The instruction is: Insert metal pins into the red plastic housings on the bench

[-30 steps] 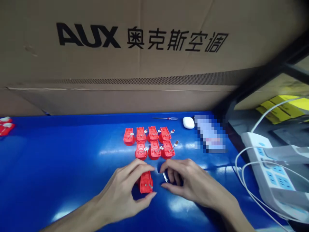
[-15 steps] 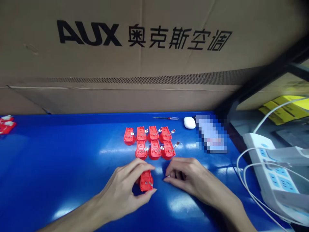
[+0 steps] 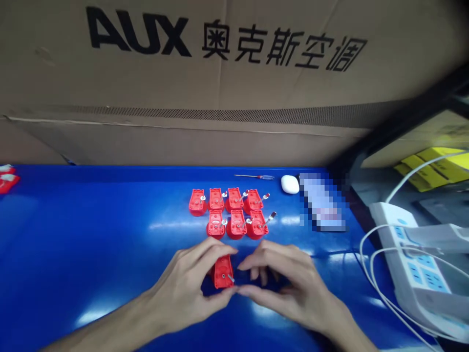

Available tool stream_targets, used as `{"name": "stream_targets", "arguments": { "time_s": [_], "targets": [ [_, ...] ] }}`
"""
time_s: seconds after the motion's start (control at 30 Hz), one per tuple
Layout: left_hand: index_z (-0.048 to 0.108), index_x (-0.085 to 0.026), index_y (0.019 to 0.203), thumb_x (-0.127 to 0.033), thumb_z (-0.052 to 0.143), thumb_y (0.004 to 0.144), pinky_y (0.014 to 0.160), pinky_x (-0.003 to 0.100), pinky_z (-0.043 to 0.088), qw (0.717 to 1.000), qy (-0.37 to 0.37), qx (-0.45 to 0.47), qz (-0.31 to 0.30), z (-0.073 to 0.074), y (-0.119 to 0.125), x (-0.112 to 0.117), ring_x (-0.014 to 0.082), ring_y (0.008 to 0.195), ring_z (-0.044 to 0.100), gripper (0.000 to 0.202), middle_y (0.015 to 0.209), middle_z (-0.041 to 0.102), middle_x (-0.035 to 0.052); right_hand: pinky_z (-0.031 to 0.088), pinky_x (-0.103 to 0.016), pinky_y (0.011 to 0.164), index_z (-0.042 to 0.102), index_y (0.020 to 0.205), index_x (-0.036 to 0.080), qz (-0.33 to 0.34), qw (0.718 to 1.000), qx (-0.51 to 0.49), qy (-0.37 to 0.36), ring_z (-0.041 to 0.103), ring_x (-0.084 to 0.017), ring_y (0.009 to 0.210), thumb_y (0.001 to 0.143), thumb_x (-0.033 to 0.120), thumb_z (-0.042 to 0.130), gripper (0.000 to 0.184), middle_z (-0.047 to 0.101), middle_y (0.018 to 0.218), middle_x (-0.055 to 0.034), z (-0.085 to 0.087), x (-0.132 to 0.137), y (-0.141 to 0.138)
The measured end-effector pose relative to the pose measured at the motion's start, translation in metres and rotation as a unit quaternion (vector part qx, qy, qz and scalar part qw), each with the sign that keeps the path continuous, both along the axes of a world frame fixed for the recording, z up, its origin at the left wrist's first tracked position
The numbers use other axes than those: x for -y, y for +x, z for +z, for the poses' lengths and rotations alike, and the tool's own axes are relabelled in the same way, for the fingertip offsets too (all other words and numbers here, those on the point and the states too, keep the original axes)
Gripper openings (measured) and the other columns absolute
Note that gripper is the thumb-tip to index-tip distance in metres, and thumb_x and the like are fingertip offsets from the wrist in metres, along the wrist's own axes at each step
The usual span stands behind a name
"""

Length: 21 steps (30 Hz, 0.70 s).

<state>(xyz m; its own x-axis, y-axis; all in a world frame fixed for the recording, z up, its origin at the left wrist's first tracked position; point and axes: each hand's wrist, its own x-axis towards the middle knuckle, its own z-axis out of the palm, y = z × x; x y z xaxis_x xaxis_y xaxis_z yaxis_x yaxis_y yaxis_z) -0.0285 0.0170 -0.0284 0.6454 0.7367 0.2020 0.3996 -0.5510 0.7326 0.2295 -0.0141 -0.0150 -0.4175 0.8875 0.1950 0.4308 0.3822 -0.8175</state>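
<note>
My left hand grips a red plastic housing between thumb and fingers, just above or on the blue table. A thin metal pin sticks out of the housing's lower right. My right hand is beside it on the right, thumb and index finger apart, thumb tip close to the left thumb. Nothing shows between its fingertips. Beyond both hands several similar red housings stand in two rows, each with a metal pin; white or metallic ends show on the pins.
Behind the rows lie a screwdriver, a white rounded case and a blurred-out flat object. A white power strip with cables is at right. Red and white pieces lie far left. A printed cardboard panel backs the blue table.
My right hand has moved left toward the held housing and spread its thumb and index finger. A small whitish thing at its fingertips is no longer visible. The view has shifted slightly.
</note>
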Motion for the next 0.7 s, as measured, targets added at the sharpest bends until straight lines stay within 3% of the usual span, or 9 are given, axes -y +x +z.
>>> {"name": "stream_targets", "arguments": {
  "time_s": [0.13, 0.27, 0.37, 0.47, 0.57, 0.7],
  "targets": [
    [0.06, -0.029, 0.139, -0.019, 0.081, 0.09, 0.086, 0.031, 0.061, 1.0, -0.009, 0.003, -0.013, 0.0, 0.0, -0.002, 0.0212, 0.104, 0.076, 0.055, 0.124, 0.073, 0.0043, 0.051, -0.029, 0.065, 0.078, 0.113, 0.025, 0.012, 0.999, -0.02, 0.029, 0.068, -0.017, 0.072, 0.101, 0.04, 0.08, 0.019, 0.073, 0.088, -0.002, -0.005, 0.002, -0.008],
    [0.061, -0.028, 0.137, -0.025, 0.081, 0.094, 0.084, 0.031, 0.061, 1.0, 0.006, -0.011, 0.001, 0.001, 0.001, -0.003, 0.02, 0.099, 0.076, 0.047, 0.122, 0.073, 0.0048, 0.05, -0.032, 0.069, 0.076, 0.107, 0.026, -0.02, 0.999, 0.023, 0.034, 0.065, -0.016, 0.065, 0.101, 0.026, 0.073, 0.007, 0.068, 0.073, 0.0025, 0.004, -0.003, 0.007],
    [0.062, -0.028, 0.137, -0.031, 0.081, 0.096, 0.083, 0.031, 0.061, 1.0, 0.017, -0.021, 0.002, 0.001, 0.001, -0.002, 0.0194, 0.097, 0.076, 0.045, 0.122, 0.074, 0.0049, 0.048, -0.03, 0.062, 0.077, 0.1, 0.024, -0.039, 0.997, 0.057, -0.017, 0.064, -0.016, 0.066, 0.104, 0.031, 0.072, 0.009, 0.07, 0.077, -0.0003, 0.011, -0.01, 0.027],
    [0.063, -0.027, 0.136, -0.032, 0.08, 0.096, 0.081, 0.031, 0.062, 0.999, 0.023, -0.026, 0.001, 0.001, 0.002, -0.002, 0.0194, 0.095, 0.077, 0.043, 0.121, 0.074, 0.0055, 0.055, -0.03, 0.071, 0.078, 0.102, 0.024, -0.035, 0.991, 0.091, -0.091, 0.07, -0.018, 0.077, 0.099, 0.039, 0.081, 0.015, 0.076, 0.093, -0.0026, 0.01, -0.016, 0.042],
    [0.064, -0.026, 0.135, -0.031, 0.08, 0.096, 0.081, 0.03, 0.063, 0.999, 0.023, -0.026, 0.005, 0.002, 0.002, -0.002, 0.0192, 0.095, 0.077, 0.042, 0.12, 0.075, 0.0052, 0.056, -0.03, 0.076, 0.078, 0.102, 0.025, -0.014, 0.988, 0.104, -0.118, 0.071, -0.018, 0.083, 0.097, 0.035, 0.083, 0.013, 0.077, 0.103, -0.0028, 0.005, -0.019, 0.046],
    [0.063, -0.027, 0.135, -0.032, 0.081, 0.095, 0.081, 0.03, 0.063, 0.999, 0.025, -0.029, 0.007, 0.001, 0.002, -0.002, 0.0183, 0.093, 0.077, 0.044, 0.12, 0.074, 0.0036, 0.054, -0.028, 0.073, 0.078, 0.101, 0.024, 0.011, 0.985, 0.105, -0.139, 0.069, -0.016, 0.078, 0.1, 0.031, 0.081, 0.008, 0.076, 0.1, -0.0019, 0.002, -0.018, 0.041]
  ]
}}
